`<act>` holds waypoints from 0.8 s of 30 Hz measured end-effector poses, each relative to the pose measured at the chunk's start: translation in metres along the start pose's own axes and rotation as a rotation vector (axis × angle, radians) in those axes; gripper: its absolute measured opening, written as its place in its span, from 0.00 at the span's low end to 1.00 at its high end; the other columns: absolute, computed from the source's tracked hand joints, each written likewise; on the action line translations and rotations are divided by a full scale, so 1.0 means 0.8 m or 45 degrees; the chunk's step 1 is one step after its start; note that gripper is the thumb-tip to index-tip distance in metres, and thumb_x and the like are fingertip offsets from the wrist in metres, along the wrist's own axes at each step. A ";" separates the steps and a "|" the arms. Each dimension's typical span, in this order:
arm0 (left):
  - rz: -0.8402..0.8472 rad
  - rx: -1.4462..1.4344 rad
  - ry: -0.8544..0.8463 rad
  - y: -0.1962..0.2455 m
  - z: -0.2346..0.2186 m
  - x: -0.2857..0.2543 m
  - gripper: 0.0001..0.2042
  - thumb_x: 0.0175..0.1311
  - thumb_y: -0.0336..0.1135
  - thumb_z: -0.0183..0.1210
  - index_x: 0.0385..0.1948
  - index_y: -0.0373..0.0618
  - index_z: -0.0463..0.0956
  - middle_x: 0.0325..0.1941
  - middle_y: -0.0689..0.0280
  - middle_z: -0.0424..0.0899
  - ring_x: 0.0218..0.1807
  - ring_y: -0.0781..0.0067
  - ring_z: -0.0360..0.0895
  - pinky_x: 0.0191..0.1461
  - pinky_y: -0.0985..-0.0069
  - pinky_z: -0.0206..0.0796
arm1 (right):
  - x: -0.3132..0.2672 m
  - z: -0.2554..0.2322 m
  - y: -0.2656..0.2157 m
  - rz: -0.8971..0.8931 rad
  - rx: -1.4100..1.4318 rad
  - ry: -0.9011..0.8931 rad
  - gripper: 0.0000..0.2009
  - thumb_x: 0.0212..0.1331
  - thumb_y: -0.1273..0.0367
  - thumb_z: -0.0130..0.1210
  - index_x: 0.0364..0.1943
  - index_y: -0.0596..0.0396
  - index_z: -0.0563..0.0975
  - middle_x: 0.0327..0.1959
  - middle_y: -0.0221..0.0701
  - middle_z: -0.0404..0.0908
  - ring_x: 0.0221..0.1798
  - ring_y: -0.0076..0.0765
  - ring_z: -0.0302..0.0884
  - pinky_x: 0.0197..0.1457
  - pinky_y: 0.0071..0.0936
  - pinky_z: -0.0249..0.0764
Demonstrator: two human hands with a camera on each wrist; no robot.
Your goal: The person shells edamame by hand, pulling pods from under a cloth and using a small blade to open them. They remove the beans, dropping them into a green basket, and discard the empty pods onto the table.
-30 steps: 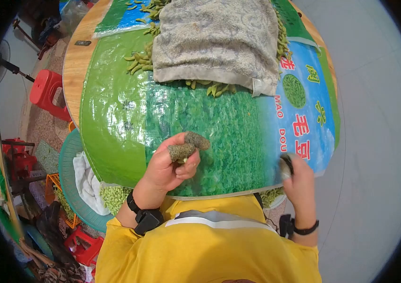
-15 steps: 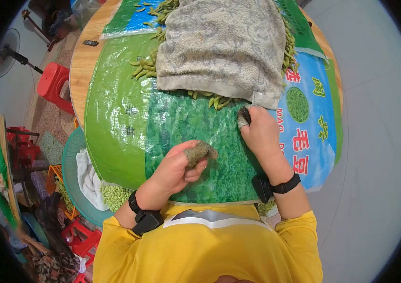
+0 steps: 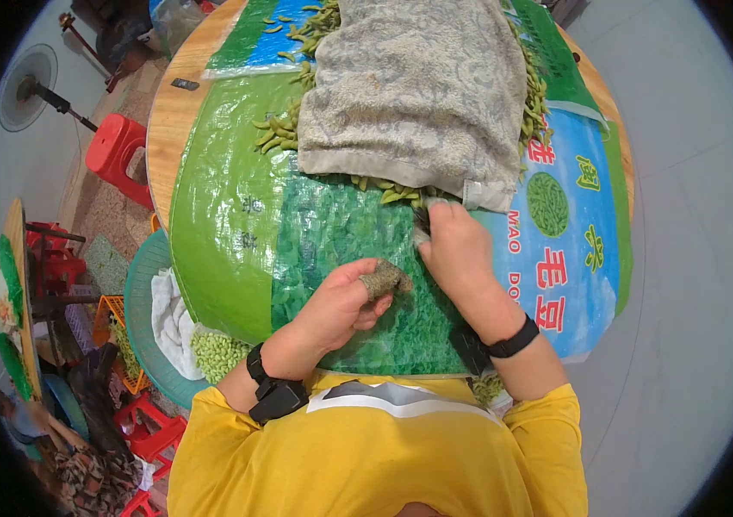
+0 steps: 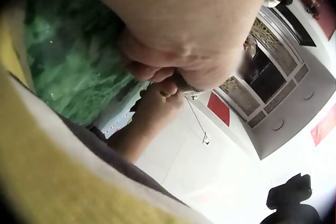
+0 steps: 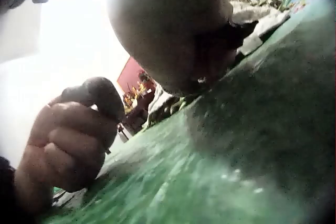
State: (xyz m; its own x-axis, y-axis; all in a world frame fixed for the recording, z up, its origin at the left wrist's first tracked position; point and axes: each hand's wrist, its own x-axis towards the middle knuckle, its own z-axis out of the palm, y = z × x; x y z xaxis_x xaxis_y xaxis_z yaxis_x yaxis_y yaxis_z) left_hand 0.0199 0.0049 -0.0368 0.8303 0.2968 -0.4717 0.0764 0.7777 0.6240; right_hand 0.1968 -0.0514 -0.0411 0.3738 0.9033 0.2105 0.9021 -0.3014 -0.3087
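The left hand point(image 3: 345, 306) is curled above the green printed sheet point(image 3: 220, 224), with rough grey-brown covers point(image 3: 388, 278) on its thumb and forefinger. In the right wrist view this hand point(image 5: 73, 140) has its fingers folded in, and no pod can be made out in it. At the front edge of the patterned towel point(image 3: 418, 95), the right hand point(image 3: 459, 246) reaches down to green pods point(image 3: 395, 191). A dark cover shows on one of its digits. Its fingertips are partly hidden, so whether they pinch a pod cannot be told.
More pods point(image 3: 276, 135) lie beside the towel on the left. A teal basket point(image 3: 144, 297) with a white cloth point(image 3: 173, 327) and shelled beans point(image 3: 216, 353) stands below the table's left edge. Red stools point(image 3: 112, 151) and a fan point(image 3: 29, 88) are farther left.
The right hand has moved from the sheet's lower right up and left to the pods at the towel's edge. The left hand stays curled in nearly the same place; the head view has shifted slightly.
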 end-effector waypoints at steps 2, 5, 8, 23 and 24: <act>0.052 0.008 0.042 0.001 0.000 0.000 0.09 0.64 0.35 0.49 0.39 0.44 0.76 0.21 0.75 0.68 0.17 0.89 0.54 0.18 0.89 0.42 | -0.017 -0.011 0.007 -0.040 0.029 -0.011 0.12 0.40 0.72 0.59 0.31 0.56 0.71 0.28 0.41 0.74 0.32 0.50 0.76 0.33 0.41 0.73; 0.233 0.198 0.133 0.005 0.005 0.006 0.10 0.64 0.35 0.49 0.42 0.43 0.75 0.22 0.73 0.70 0.20 0.86 0.61 0.21 0.87 0.51 | -0.037 -0.033 0.014 -0.046 0.405 -0.049 0.09 0.44 0.71 0.58 0.30 0.59 0.74 0.26 0.44 0.75 0.29 0.48 0.76 0.31 0.38 0.71; 0.603 0.720 0.132 -0.011 0.002 0.020 0.12 0.64 0.34 0.49 0.45 0.41 0.74 0.25 0.66 0.75 0.26 0.75 0.71 0.29 0.79 0.62 | -0.053 -0.043 0.017 0.294 0.924 -0.419 0.09 0.49 0.69 0.57 0.31 0.60 0.75 0.23 0.44 0.76 0.25 0.42 0.74 0.30 0.33 0.69; 0.353 0.642 0.265 -0.002 0.006 0.017 0.07 0.60 0.28 0.54 0.37 0.37 0.75 0.32 0.70 0.78 0.36 0.84 0.71 0.39 0.81 0.65 | -0.056 -0.054 0.010 0.149 0.506 -0.036 0.11 0.53 0.69 0.57 0.39 0.59 0.75 0.30 0.43 0.79 0.33 0.42 0.79 0.36 0.30 0.73; 0.363 0.605 0.207 -0.003 0.008 0.017 0.07 0.59 0.27 0.54 0.37 0.37 0.75 0.33 0.70 0.78 0.36 0.84 0.71 0.40 0.81 0.65 | -0.056 -0.056 0.006 0.214 0.700 -0.111 0.11 0.54 0.68 0.57 0.39 0.60 0.75 0.30 0.41 0.79 0.33 0.39 0.78 0.38 0.29 0.72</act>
State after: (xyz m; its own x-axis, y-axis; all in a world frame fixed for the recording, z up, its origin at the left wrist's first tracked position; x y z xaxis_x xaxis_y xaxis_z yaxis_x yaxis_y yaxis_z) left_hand 0.0344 0.0036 -0.0409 0.7616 0.5690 -0.3100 0.1327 0.3312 0.9342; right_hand 0.1942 -0.1073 -0.0105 0.4624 0.8854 0.0470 0.5786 -0.2612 -0.7726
